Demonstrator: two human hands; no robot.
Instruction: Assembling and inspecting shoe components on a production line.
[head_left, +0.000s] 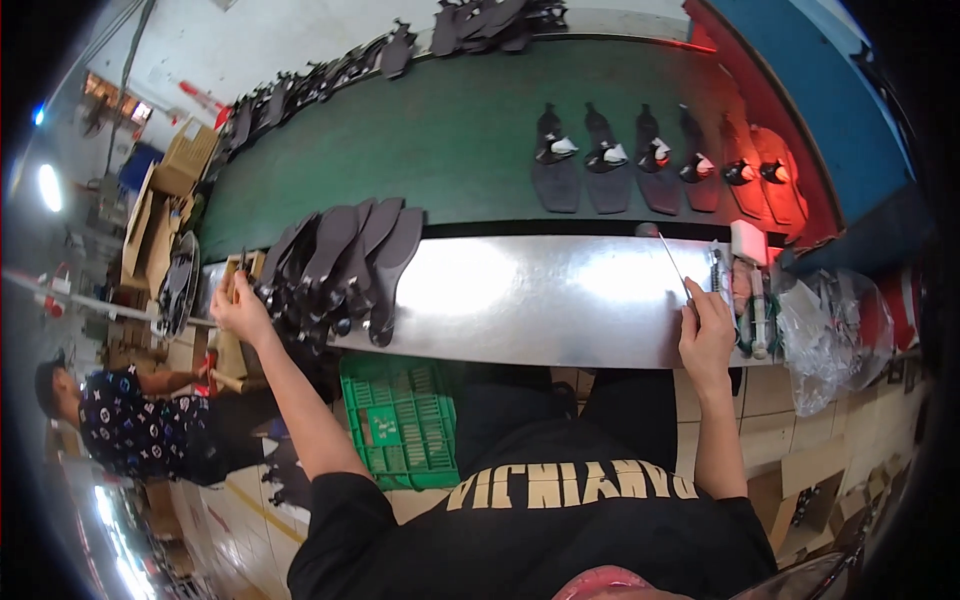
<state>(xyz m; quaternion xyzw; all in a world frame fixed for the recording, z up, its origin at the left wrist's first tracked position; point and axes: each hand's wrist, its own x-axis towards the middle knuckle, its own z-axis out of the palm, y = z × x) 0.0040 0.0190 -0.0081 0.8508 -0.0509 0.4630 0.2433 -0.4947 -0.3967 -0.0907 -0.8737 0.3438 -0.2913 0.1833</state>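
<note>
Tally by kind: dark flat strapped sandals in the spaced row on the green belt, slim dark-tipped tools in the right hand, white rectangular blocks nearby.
Dark flat strapped sandals, spaced row: 6
Slim dark-tipped tool, right hand: 1
White rectangular block: 1
Total: 8

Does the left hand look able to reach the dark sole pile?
Probably yes: the left hand is beside the dark sole pile, with nothing visibly blocking the way, though it may hold something.
</note>
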